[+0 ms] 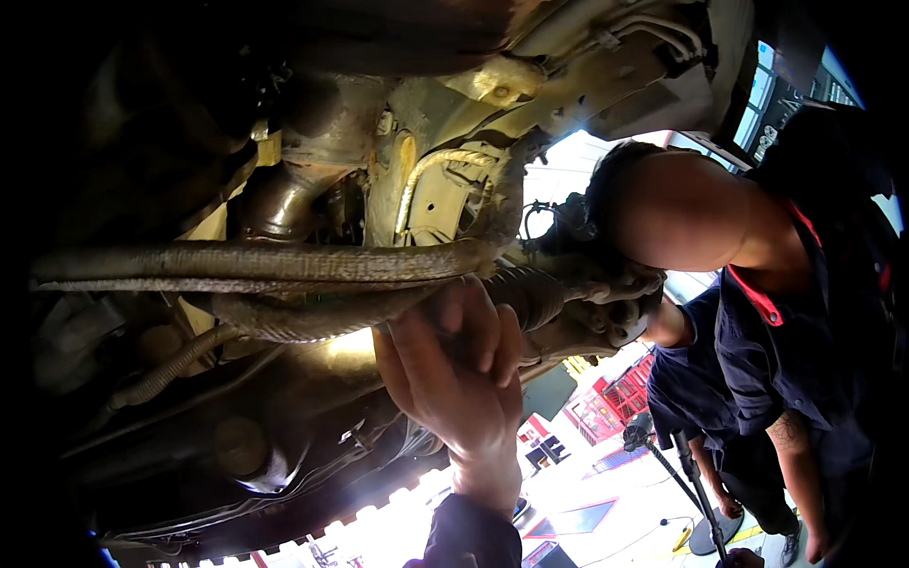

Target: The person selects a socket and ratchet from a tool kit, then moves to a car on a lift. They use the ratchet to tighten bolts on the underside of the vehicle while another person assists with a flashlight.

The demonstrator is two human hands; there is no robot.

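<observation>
My left hand is raised from the lower edge, its dark sleeve showing at the wrist. Its fingers are curled against a ribbed, dirty hose on a vehicle's underside. The fingertips are partly hidden, so how far they wrap round the hose does not show. Just above the hand, a thicker corrugated hose runs across to the left. A ribbed rubber boot sits to the right of the fingers. My right hand cannot be made out with certainty.
A co-worker in dark clothes stands close at the right, one arm raised toward the metal part. Another person stands behind. A dark pole is gripped by a hand at the lower edge; whose is unclear. A red rack stands beyond.
</observation>
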